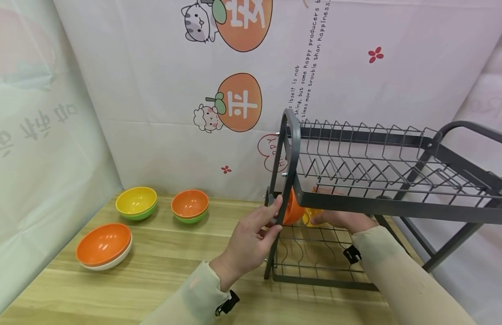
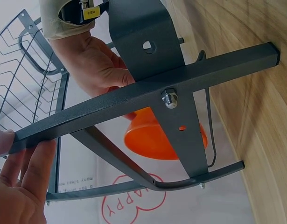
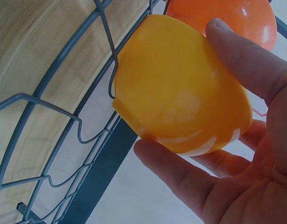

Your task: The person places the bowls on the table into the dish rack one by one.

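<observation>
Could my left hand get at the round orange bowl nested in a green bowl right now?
Likely yes, if your left hand releases the dark grey metal rack; nothing visible blocks the way to the orange bowl.

I see glossy yellow bowl (image 3: 180,84), tipped sideways, pinched in the right hand (image 1: 344,220) | at lower wire tier | dark metal rack (image 1: 397,208), two-tiered, upright, left post gripped by the left hand (image 1: 251,234)
</observation>
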The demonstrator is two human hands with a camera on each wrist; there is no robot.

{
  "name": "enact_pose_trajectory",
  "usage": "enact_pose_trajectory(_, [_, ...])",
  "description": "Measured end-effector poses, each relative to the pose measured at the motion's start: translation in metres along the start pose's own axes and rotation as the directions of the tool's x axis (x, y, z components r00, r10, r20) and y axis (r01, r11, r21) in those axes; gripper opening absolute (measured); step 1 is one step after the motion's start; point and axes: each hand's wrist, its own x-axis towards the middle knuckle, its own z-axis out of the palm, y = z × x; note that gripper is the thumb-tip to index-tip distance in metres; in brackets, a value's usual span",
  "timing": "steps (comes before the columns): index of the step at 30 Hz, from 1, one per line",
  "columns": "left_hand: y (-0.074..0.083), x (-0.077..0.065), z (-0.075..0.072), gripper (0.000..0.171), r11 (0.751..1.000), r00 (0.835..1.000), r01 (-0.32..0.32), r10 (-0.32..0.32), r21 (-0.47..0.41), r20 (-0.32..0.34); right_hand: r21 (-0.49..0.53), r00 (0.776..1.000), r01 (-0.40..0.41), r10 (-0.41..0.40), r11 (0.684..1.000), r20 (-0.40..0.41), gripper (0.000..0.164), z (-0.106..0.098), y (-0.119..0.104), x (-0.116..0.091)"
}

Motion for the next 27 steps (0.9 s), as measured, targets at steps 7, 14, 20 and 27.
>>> enact_pose_trajectory(7, [-0.002, 0.000, 0.000, 0.072, 1.000, 1.000, -0.004, 0.004, 0.006, -0.004, -0.002, 0.998, 0.056, -0.056, 0.998, -0.023, 0.082, 0.001, 0.003, 0.002])
enact_pose_trajectory(14, [-0.002, 0.001, 0.000, 0.071, 1.000, 1.000, -0.002, 0.002, 0.014, 0.000, 0.043, 0.996, 0.074, -0.071, 0.996, -0.055, 0.047, 0.005, 0.000, -0.001])
enact_pose_trajectory(20, [-0.002, 0.000, 0.001, 0.073, 1.000, 1.000, 0.001, -0.001, 0.004, 0.000, 0.027, 0.993, 0.100, -0.098, 0.995, -0.066, 0.080, 0.004, 0.002, -0.005])
enact_pose_trajectory(27, [-0.001, -0.002, 0.002, 0.075, 1.000, 1.000, 0.015, -0.015, -0.012, 0.000, 0.039, 0.999, 0.041, -0.040, 0.998, -0.004, 0.112, -0.002, -0.003, -0.014])
